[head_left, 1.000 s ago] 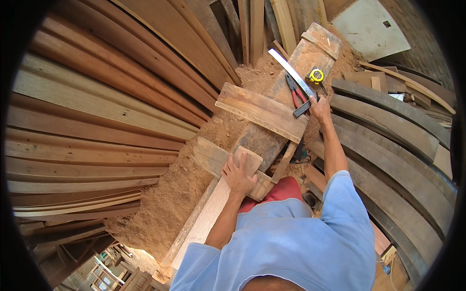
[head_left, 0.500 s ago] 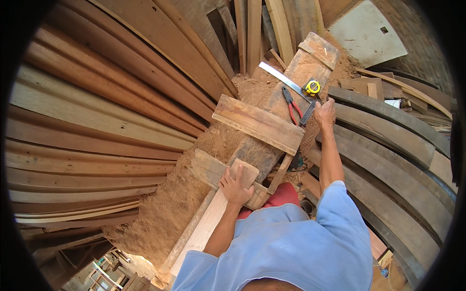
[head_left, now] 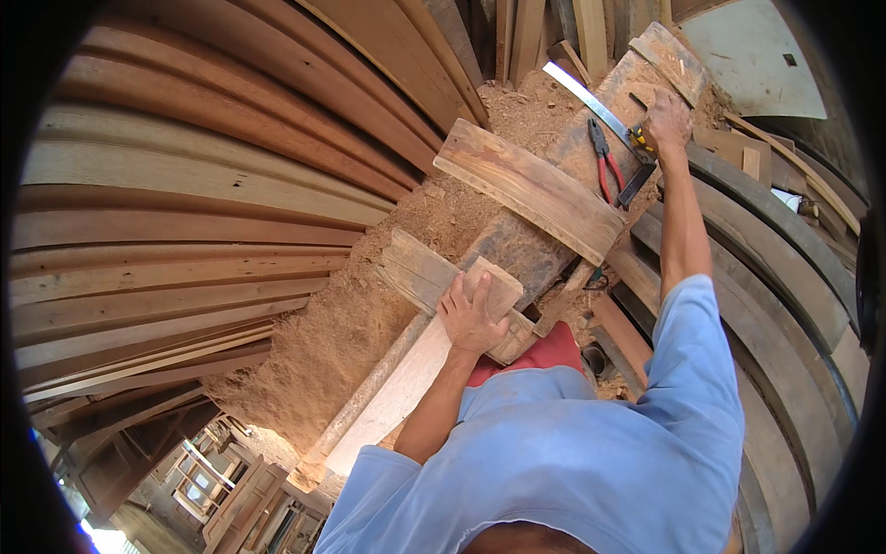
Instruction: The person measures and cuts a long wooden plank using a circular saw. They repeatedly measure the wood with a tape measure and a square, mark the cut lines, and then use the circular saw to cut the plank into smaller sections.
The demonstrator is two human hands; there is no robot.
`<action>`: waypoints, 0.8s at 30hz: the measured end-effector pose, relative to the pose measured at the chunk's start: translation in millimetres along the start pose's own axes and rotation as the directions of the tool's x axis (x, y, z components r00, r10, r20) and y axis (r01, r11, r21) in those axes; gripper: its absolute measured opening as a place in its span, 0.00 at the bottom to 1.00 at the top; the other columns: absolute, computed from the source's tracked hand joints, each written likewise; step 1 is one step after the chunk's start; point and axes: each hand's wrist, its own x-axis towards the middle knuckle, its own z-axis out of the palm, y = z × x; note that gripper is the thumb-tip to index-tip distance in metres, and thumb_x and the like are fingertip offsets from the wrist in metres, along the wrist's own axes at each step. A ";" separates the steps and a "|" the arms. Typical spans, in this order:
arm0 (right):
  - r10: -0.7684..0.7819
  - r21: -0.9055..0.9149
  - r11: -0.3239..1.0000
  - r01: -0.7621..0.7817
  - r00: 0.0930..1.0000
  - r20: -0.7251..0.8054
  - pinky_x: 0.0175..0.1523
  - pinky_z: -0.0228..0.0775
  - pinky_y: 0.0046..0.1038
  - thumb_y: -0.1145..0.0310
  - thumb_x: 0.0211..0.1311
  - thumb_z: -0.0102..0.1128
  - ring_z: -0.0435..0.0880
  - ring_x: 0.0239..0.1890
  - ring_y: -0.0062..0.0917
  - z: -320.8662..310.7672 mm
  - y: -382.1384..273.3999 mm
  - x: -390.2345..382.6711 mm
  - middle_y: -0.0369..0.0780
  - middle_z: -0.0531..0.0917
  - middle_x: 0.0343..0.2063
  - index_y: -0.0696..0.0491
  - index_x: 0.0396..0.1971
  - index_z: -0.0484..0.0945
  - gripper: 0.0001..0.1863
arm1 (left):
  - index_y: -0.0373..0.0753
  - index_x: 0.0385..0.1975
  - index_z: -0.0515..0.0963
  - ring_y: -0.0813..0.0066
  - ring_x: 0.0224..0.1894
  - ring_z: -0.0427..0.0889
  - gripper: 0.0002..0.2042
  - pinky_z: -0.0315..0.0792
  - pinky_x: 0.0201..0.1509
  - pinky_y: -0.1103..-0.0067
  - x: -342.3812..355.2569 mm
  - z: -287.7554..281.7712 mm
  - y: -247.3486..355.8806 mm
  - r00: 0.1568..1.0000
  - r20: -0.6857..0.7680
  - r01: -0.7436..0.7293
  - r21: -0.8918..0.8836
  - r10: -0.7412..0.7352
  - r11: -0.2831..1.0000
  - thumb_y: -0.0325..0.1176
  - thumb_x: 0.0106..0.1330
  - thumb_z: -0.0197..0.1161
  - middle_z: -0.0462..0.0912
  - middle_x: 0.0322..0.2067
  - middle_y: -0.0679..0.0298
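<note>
"What sort of place are we looking at?"

"A woodworking shop: boards [head_left: 185,169] are crowding one side, sawdust [head_left: 323,369] is lying thick, and pliers [head_left: 604,157] and a metal square [head_left: 591,101] are resting near a tape measure [head_left: 638,137]."

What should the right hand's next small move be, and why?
Probably closing on the yellow tape measure and lifting it: the right hand is right at it, though whether it already grips is unclear, while the left hand lies spread on the light wood piece.
</note>
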 end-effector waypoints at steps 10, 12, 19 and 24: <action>0.291 0.459 0.691 -0.558 0.797 0.530 0.59 0.71 0.39 0.47 0.63 0.69 0.82 0.50 0.41 -50.3 -30.2 -242.2 0.52 0.83 0.47 0.63 0.54 0.74 0.35 | 0.55 0.69 0.64 0.45 0.65 0.62 0.51 0.56 0.66 0.52 -4.1 -2.0 -0.5 1.000 -0.011 0.007 0.001 -0.007 1.000 0.47 0.37 0.80 0.60 0.67 0.48; 0.219 0.560 0.473 -0.680 0.706 0.673 0.57 0.73 0.36 0.47 0.65 0.67 0.82 0.48 0.35 -34.0 -34.5 -266.0 0.47 0.84 0.46 0.63 0.55 0.75 0.34 | 0.55 0.69 0.64 0.46 0.65 0.62 0.49 0.56 0.66 0.52 -2.7 -5.9 1.7 1.000 -0.013 0.008 0.001 -0.008 1.000 0.49 0.40 0.79 0.59 0.68 0.48; 0.037 0.743 -0.051 -0.668 0.742 0.670 0.56 0.72 0.30 0.57 0.65 0.70 0.82 0.49 0.28 -3.8 -28.0 -284.3 0.43 0.85 0.48 0.63 0.55 0.78 0.28 | 0.53 0.70 0.63 0.46 0.66 0.61 0.43 0.54 0.67 0.53 -1.4 -8.1 5.2 1.000 -0.009 0.022 -0.004 -0.022 1.000 0.56 0.52 0.73 0.60 0.68 0.47; -0.009 0.830 -0.068 -0.553 0.833 0.554 0.55 0.73 0.29 0.59 0.66 0.70 0.83 0.47 0.25 -43.5 -36.5 -282.3 0.41 0.85 0.46 0.63 0.55 0.77 0.26 | 0.49 0.71 0.62 0.46 0.66 0.63 0.43 0.55 0.68 0.53 -3.8 0.7 -5.3 0.998 -0.048 0.024 -0.095 -0.029 0.995 0.58 0.56 0.70 0.63 0.67 0.47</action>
